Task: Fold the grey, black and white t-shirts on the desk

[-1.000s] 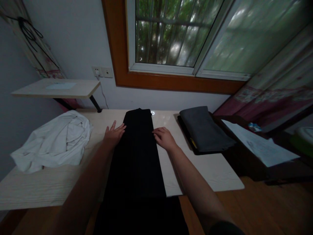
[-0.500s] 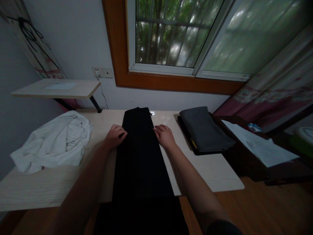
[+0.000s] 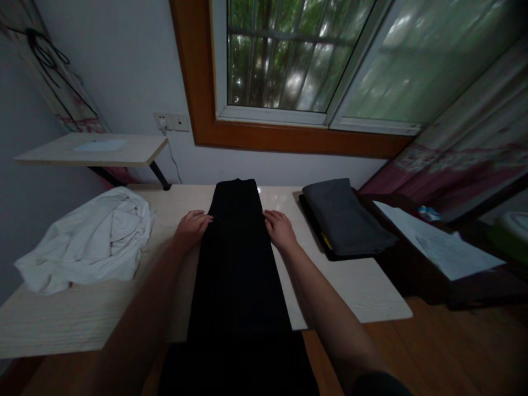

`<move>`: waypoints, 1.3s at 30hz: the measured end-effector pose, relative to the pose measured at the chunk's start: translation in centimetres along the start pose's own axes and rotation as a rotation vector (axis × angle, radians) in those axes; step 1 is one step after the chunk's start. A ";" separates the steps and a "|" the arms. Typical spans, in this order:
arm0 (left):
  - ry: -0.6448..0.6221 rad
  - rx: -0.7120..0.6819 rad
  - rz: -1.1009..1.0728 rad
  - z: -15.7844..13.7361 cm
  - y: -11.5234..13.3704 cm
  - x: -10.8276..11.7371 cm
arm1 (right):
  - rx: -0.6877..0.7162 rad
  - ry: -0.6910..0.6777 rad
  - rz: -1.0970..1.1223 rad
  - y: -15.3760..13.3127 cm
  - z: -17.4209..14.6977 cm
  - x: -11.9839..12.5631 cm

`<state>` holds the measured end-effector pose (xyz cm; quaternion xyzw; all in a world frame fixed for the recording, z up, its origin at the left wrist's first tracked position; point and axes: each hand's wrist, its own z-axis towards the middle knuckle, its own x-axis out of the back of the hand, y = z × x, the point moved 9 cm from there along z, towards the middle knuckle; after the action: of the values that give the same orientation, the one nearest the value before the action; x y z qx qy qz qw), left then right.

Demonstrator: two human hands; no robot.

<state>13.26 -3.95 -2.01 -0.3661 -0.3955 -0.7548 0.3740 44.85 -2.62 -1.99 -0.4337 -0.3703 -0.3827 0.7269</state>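
Black trousers (image 3: 239, 264), folded into a long narrow strip, lie flat down the middle of the table and reach its front edge. Dark cloth continues below that edge, where I cannot tell it from the trousers. My left hand (image 3: 192, 230) is at the strip's left side, fingers together and closed on its edge. Opposite it, my right hand (image 3: 279, 226) pinches the right edge at about the same height. The parts of the cloth under the fingertips are hidden.
A crumpled white cloth (image 3: 91, 236) lies on the table (image 3: 379, 291) at left, below a small raised shelf (image 3: 136, 153). Folded grey cloth (image 3: 346, 217) rests on something black at right. Beyond is a dark surface with a paper sheet (image 3: 437, 239). A window (image 3: 289, 60) is behind.
The far end of the black trousers has shifted slightly right and looks straighter. My left hand's fingers have straightened along the edge. My right hand has barely moved.
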 end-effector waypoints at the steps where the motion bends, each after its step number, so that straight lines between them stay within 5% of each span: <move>1: -0.012 0.010 -0.004 -0.1 -0.2 -0.1 | 0.002 0.000 0.019 0.2 0.0 0.0; 12: -0.129 -0.086 -0.086 -0.5 -0.8 -1.0 | 0.152 -0.026 0.156 -0.2 -0.2 0.4; 20: -0.194 -0.186 -0.174 -1.2 -0.6 -0.7 | 0.343 -0.177 0.198 -1.5 -1.8 0.5; 30: -0.327 0.052 0.019 -1.3 -1.6 -0.3 | 0.316 -0.116 0.168 -1.5 -1.8 0.4; 39: -0.209 0.259 0.088 -1.8 -4.3 1.2 | 0.364 -0.102 0.126 -3.3 -2.3 1.5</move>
<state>8.62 -4.09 -3.11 -0.4083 -0.5096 -0.6382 0.4078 43.12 -6.20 -0.36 -0.3361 -0.4419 -0.2407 0.7961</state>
